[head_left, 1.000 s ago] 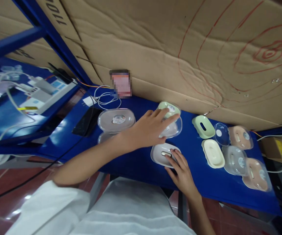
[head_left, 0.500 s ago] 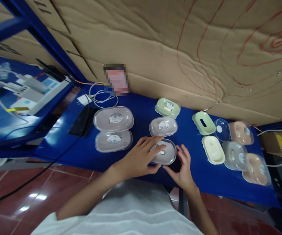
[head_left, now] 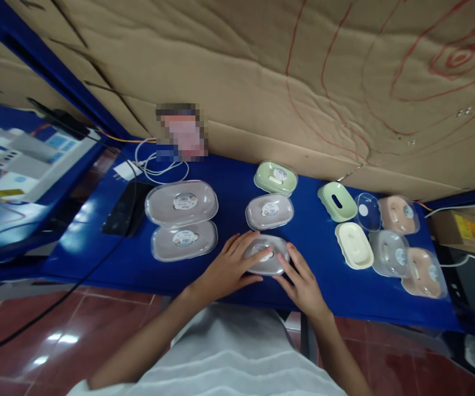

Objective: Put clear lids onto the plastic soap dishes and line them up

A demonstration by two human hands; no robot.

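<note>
A grey soap box with a clear lid (head_left: 266,254) lies near the front edge of the blue table (head_left: 229,181). My left hand (head_left: 229,267) rests on its left side with fingers spread over the lid. My right hand (head_left: 301,280) presses its right end with fingers stretched out. Just behind it lie another grey lidded box (head_left: 269,211) and a green lidded box (head_left: 275,177).
Two larger grey lidded boxes (head_left: 182,202) lie to the left, beside a black phone (head_left: 124,209) and a white cable (head_left: 155,165). At the right are a green base (head_left: 336,202), a cream base (head_left: 353,245), a loose clear lid (head_left: 367,211) and several pink and grey lidded boxes. A cardboard wall (head_left: 303,82) stands behind.
My left hand came back from the far boxes to the near grey box. A clear lid now covers that box, and both hands have closed in on its two ends.
</note>
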